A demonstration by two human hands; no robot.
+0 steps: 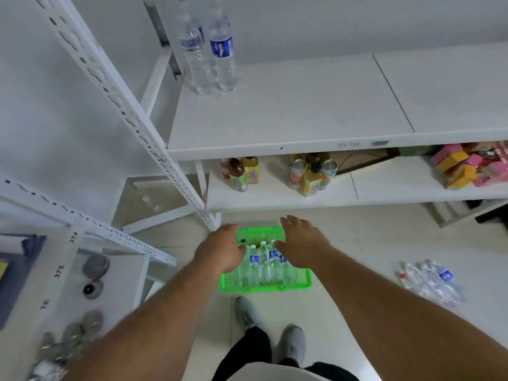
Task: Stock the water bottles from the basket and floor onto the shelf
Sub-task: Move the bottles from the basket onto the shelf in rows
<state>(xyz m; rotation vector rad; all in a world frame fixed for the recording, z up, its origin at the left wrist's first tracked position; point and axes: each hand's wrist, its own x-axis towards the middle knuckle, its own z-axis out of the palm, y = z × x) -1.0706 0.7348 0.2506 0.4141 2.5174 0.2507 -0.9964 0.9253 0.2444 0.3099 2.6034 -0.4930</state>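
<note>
Below, both hands, left (220, 250) and right (303, 242), hung open and empty over the green plastic basket (265, 287) of clear water bottles (264, 264); two more stood on the white shelf (288, 116).

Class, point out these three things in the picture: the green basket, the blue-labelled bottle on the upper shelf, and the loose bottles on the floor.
green basket (299, 287): head view, its near front rim.
blue-labelled bottle (221, 48): head view, its blue label.
loose bottles (434, 281): head view, middle of the pile.
</note>
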